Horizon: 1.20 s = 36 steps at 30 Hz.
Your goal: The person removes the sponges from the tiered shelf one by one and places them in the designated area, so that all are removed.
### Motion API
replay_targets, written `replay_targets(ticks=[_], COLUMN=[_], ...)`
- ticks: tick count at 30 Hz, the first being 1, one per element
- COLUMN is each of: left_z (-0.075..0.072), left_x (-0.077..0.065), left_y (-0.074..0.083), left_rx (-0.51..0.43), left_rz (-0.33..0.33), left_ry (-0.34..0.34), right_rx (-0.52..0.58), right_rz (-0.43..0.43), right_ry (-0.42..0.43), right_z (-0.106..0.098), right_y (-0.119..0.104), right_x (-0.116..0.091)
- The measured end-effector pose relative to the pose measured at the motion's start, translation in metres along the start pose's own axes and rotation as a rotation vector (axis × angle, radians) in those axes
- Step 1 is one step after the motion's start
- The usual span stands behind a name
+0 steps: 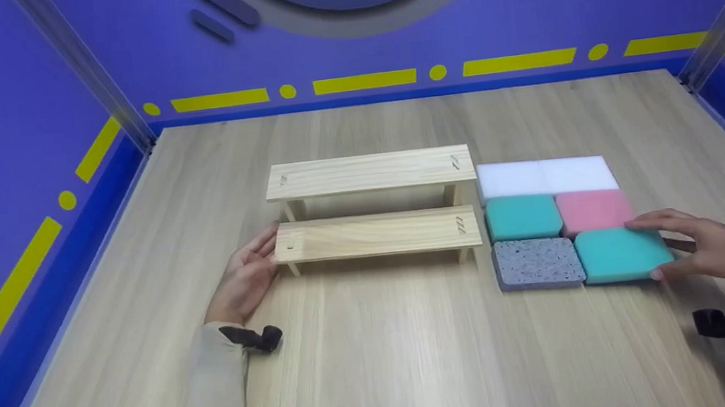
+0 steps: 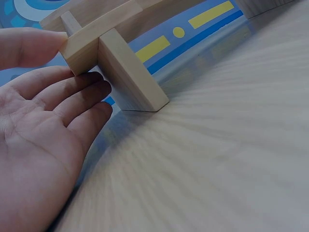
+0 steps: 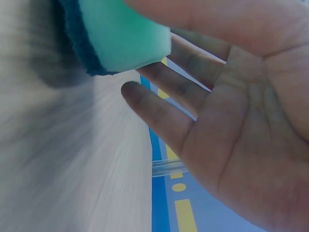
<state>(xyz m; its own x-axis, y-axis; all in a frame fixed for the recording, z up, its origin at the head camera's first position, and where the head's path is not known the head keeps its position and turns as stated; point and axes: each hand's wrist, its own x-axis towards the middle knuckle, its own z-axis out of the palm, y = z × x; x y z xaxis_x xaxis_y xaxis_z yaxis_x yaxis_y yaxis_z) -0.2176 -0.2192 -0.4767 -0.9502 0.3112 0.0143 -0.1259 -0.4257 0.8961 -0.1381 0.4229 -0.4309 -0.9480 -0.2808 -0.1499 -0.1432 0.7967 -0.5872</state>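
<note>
Two low wooden stands lie parallel in the head view, the rear stand (image 1: pixel 369 172) behind the front stand (image 1: pixel 376 234). My left hand (image 1: pixel 247 276) pinches the left end of the front stand; in the left wrist view the thumb (image 2: pixel 36 47) is on the board's upper edge and the index finger is below it. My right hand (image 1: pixel 721 247) holds the outer side of a teal sponge (image 1: pixel 622 253) between thumb and fingers. A dark scouring layer (image 3: pixel 79 41) shows on that sponge in the right wrist view. Left of it is a speckled grey sponge (image 1: pixel 537 263).
Behind these two are another teal sponge (image 1: pixel 522 217), a pink sponge (image 1: pixel 595 209) and white sponge blocks (image 1: pixel 545 176). The sponges sit close together, right of the stands. Blue panels (image 1: pixel 346 50) with yellow marks border the wood-grain table (image 1: pixel 393 362) at the back and sides.
</note>
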Motion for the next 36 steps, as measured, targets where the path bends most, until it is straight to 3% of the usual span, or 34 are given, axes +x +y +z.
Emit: replay_targets(ticks=[36], left_z=[0.0023], left_x=[0.0002], left_y=[0.0009], left_rx=[-0.013], left_rz=[-0.001], left_ry=[0.017], right_rx=[0.044], right_rz=[0.054], right_ry=[-0.040], right_z=[-0.0016], right_y=[-0.0084], right_x=[0.0008])
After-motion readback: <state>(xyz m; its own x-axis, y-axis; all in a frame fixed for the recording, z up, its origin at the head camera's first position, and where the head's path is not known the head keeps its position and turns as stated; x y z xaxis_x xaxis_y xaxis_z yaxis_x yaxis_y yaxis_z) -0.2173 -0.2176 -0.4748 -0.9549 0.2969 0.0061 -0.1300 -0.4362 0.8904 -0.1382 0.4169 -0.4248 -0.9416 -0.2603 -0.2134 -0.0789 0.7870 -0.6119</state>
